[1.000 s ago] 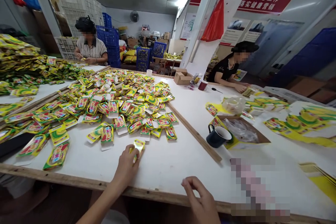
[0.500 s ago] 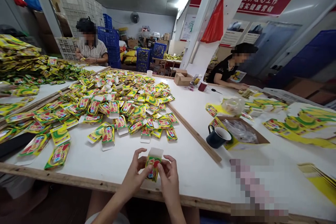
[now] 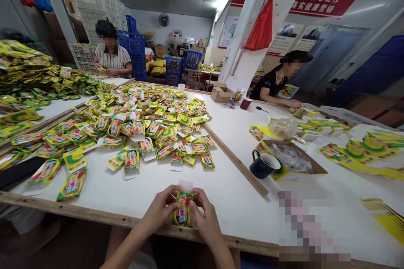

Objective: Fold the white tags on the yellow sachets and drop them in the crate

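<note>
Both my hands hold one small yellow-green printed carton (image 3: 183,211) upright above the near edge of the white table (image 3: 221,193). My left hand (image 3: 160,210) pinches its left side, fingers closed. On the right side my right hand (image 3: 205,218) grips it, fingers closed. The carton's white top flap stands open. A big heap of the same flat cartons (image 3: 139,126) lies spread on the table beyond my hands.
A wooden strip (image 3: 235,159) runs diagonally right of the heap. A dark mug (image 3: 263,164) and a cardboard box with plastic bags (image 3: 292,157) stand at right. Two other people (image 3: 112,52) (image 3: 280,80) work at the far side. More cartons (image 3: 28,71) are piled far left.
My left hand picked a carton off the table, and my right hand came up to join it. Both hands then drew the carton nearer to the table's edge.
</note>
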`<move>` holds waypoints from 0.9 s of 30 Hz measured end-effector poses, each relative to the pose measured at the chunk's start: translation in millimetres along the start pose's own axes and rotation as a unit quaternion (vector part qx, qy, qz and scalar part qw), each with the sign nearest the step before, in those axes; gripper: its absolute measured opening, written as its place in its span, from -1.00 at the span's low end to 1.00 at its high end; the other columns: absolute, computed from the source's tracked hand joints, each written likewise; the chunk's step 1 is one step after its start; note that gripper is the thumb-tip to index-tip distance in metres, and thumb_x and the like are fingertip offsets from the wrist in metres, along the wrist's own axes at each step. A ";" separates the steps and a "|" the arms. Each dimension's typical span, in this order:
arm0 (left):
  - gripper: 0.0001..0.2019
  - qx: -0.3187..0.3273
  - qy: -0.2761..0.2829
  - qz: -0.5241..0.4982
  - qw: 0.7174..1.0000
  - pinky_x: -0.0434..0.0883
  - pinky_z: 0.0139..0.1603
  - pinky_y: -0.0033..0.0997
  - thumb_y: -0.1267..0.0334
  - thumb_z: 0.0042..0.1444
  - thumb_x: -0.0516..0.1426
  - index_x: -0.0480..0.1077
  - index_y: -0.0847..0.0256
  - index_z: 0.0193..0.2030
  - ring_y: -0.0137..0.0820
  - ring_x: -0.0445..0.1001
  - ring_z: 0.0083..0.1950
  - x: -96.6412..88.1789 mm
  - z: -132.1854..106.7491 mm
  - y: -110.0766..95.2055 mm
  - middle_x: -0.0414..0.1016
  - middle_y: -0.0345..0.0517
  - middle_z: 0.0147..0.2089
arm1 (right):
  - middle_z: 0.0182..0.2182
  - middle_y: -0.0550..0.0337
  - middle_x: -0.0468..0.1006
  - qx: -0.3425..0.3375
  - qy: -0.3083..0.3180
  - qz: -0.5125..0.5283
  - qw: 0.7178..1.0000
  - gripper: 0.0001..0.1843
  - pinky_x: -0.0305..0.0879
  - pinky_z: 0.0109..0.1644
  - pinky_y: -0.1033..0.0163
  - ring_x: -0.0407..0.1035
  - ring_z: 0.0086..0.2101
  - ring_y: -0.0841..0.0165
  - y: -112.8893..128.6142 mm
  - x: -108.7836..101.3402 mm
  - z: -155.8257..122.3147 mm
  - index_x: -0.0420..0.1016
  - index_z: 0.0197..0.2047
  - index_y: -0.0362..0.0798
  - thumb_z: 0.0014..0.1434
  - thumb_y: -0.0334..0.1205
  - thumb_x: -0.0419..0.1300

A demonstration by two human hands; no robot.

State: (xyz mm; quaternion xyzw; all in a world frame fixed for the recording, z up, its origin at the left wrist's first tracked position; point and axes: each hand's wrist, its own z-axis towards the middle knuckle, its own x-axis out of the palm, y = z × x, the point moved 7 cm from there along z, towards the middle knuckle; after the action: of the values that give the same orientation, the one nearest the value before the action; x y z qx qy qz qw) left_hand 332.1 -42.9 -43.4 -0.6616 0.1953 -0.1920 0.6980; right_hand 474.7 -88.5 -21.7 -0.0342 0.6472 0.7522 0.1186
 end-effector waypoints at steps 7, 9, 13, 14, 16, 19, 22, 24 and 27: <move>-0.71 0.028 -0.010 -0.062 0.998 0.42 -0.09 -0.30 0.26 0.04 0.25 0.36 0.19 -0.08 -0.27 0.50 -0.12 -0.2 8.1 0.8 0.51 -0.06 -0.13 | -0.33 0.15 0.55 -0.014 -0.061 0.009 0.998 -0.81 0.40 -0.17 0.24 0.45 -0.29 0.28 -3.7 -0.3 12.1 0.43 -0.21 -0.04 0.20 -0.11 0.14; -0.58 0.045 -0.028 -0.083 0.995 0.42 -0.02 -0.25 0.27 0.04 0.25 0.28 0.13 0.05 -0.27 0.50 -0.06 -0.9 8.0 -3.1 0.48 -0.06 -0.06 | -0.28 0.14 0.56 -0.008 -0.081 0.048 0.996 -0.73 0.41 -0.15 0.23 0.47 -0.27 0.29 -8.8 -0.3 11.2 0.38 -0.05 -0.03 0.20 -0.12 0.16; -0.71 0.047 -0.034 -0.035 0.998 0.42 -0.02 -0.25 0.27 0.07 0.22 0.37 0.18 -0.04 -0.27 0.49 -0.09 -0.4 7.0 -9.5 0.49 -0.07 -0.14 | -0.26 0.12 0.58 -0.012 -0.053 0.018 0.998 -0.80 0.39 -0.11 0.23 0.47 -0.21 0.26 -3.8 1.3 9.5 0.48 -0.17 -0.03 0.20 -0.14 0.15; -0.78 0.047 -0.039 -0.015 0.998 0.42 -0.04 -0.27 0.25 0.08 0.21 0.41 0.21 -0.12 -0.27 0.49 -0.10 -1.1 6.8 -11.5 0.49 -0.06 -0.16 | -0.26 0.11 0.58 -0.016 -0.047 0.002 0.999 -0.82 0.39 -0.11 0.23 0.47 -0.21 0.25 -0.1 0.9 9.2 0.51 -0.22 -0.04 0.18 -0.14 0.16; -0.82 0.051 -0.059 0.015 0.997 0.44 -0.08 -0.29 0.20 0.09 0.20 0.45 0.23 -0.20 -0.27 0.49 -0.15 -3.3 6.3 -16.2 0.49 -0.06 -0.20 | -0.27 0.10 0.59 -0.024 -0.045 -0.013 0.999 -0.82 0.39 -0.13 0.22 0.46 -0.21 0.23 6.8 0.0 9.0 0.53 -0.25 -0.05 0.16 -0.13 0.19; -0.82 0.054 -0.086 0.044 0.994 0.43 -0.14 -0.32 0.17 0.12 0.16 0.47 0.23 -0.25 -0.30 0.48 -0.21 -4.0 6.4 -21.4 0.51 -0.06 -0.25 | -0.32 0.11 0.59 -0.025 -0.054 -0.021 0.998 -0.79 0.39 -0.19 0.24 0.47 -0.28 0.26 11.2 -0.1 9.6 0.53 -0.28 -0.06 0.17 -0.09 0.19; -0.83 0.040 -0.113 0.058 0.991 0.41 -0.22 -0.38 0.18 0.09 0.18 0.47 0.23 -0.25 -0.34 0.45 -0.29 -3.9 7.5 -19.9 0.51 -0.11 -0.32 | -0.41 0.15 0.58 -0.014 -0.074 -0.034 0.997 -0.77 0.38 -0.24 0.26 0.45 -0.36 0.29 9.8 -0.8 11.5 0.52 -0.31 -0.07 0.17 -0.07 0.19; -0.83 0.025 -0.129 0.044 0.990 0.40 -0.28 -0.42 0.18 0.07 0.19 0.47 0.24 -0.26 -0.37 0.43 -0.34 -4.3 8.6 -16.0 0.50 -0.14 -0.36 | -0.44 0.17 0.56 -0.010 -0.081 -0.040 0.996 -0.77 0.36 -0.28 0.28 0.43 -0.38 0.30 9.1 -1.4 13.4 0.50 -0.33 -0.07 0.16 -0.07 0.19; -0.82 0.013 -0.145 0.013 0.989 0.39 -0.31 -0.45 0.16 0.07 0.20 0.46 0.24 -0.31 -0.38 0.43 -0.37 -4.6 10.5 -10.7 0.50 -0.15 -0.37 | -0.48 0.20 0.53 -0.010 -0.080 -0.044 0.996 -0.77 0.33 -0.32 0.31 0.39 -0.42 0.33 10.6 -1.9 16.1 0.48 -0.37 -0.06 0.18 -0.08 0.18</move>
State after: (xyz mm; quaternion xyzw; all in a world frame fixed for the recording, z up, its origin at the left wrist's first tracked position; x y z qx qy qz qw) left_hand 333.6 -32.1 -32.1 -0.6707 0.0983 -0.0873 0.7300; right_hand 475.8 -74.4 -8.5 -0.0031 0.6256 0.7534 0.2024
